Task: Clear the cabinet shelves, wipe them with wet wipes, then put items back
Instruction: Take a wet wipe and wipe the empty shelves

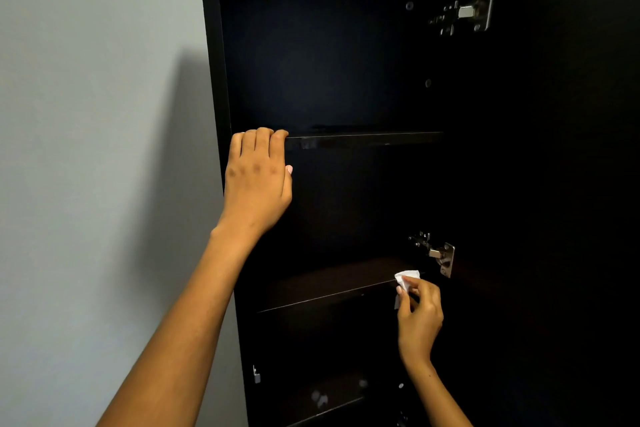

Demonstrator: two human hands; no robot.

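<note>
A tall black cabinet (322, 55) stands open in front of me, its inside dark. My left hand (258, 177) grips the front edge of the upper shelf (363, 139) at its left end, fingers curled over the top. Lower down, my right hand (419, 315) pinches a small white wet wipe (407, 277) against the right end of the middle shelf (332, 282), at its front edge. Nothing shows on either shelf.
A pale grey wall (97, 149) runs along the cabinet's left side. Metal door hinges sit at the upper right (467, 9) and beside the wipe (438, 253). A lower shelf (329, 399) holds a faint, blurred pale shape.
</note>
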